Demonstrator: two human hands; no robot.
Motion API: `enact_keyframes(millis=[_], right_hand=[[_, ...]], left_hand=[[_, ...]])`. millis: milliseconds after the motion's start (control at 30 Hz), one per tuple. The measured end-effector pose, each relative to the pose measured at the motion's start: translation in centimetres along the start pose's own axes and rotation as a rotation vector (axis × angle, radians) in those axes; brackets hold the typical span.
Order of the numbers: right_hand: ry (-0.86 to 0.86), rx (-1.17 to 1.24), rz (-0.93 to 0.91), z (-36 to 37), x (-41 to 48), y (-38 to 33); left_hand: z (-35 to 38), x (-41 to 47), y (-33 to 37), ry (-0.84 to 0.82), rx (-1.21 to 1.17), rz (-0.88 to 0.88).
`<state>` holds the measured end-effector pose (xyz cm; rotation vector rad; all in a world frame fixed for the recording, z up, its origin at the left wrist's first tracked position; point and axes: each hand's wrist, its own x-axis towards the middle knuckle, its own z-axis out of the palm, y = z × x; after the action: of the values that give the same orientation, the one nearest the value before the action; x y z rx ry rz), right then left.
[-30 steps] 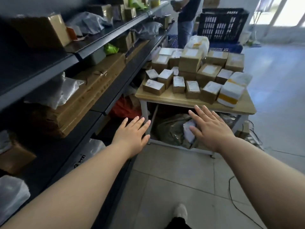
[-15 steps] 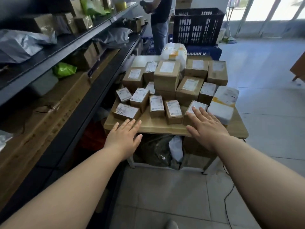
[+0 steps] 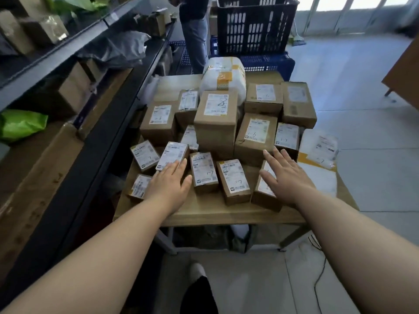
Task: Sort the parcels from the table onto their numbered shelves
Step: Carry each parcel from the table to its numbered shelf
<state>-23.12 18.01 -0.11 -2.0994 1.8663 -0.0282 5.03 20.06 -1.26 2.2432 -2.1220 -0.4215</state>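
In the head view, cardboard parcels [image 3: 215, 128] crowd the wooden counter [image 3: 204, 210], just beside the dark shelves [image 3: 99, 132] on its left. The left hand [image 3: 169, 185] is flat over the small front-left boxes, fingers straight and holding nothing. The right hand [image 3: 286, 179] is over a front-right box, fingers [image 3: 271, 157] spread wide and empty.

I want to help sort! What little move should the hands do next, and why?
Probably curl the right hand round the small box under it: that hand is open and empty, and the box lies unstacked near the table's front edge.
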Motion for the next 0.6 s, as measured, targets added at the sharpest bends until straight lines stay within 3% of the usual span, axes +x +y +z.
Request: enact_keyframes(millis=[267,467,600], right_hand=[[0.067,0.122,0.141,-3.1,8.5,-2.6],[0.035,0.318,0.258,-1.6,14.5,-5.1],[0.014,0.471,0.307,-0.8,17.7,-6.3]], left_hand=[[-2.6,13.4,-0.8,-0.006,-0.241,0.057],[-2.0,20.6,0.1,-0.164,-0.941,-0.102],[-1.2,23.6,0.4,-0.309,-1.123,-0.132]])
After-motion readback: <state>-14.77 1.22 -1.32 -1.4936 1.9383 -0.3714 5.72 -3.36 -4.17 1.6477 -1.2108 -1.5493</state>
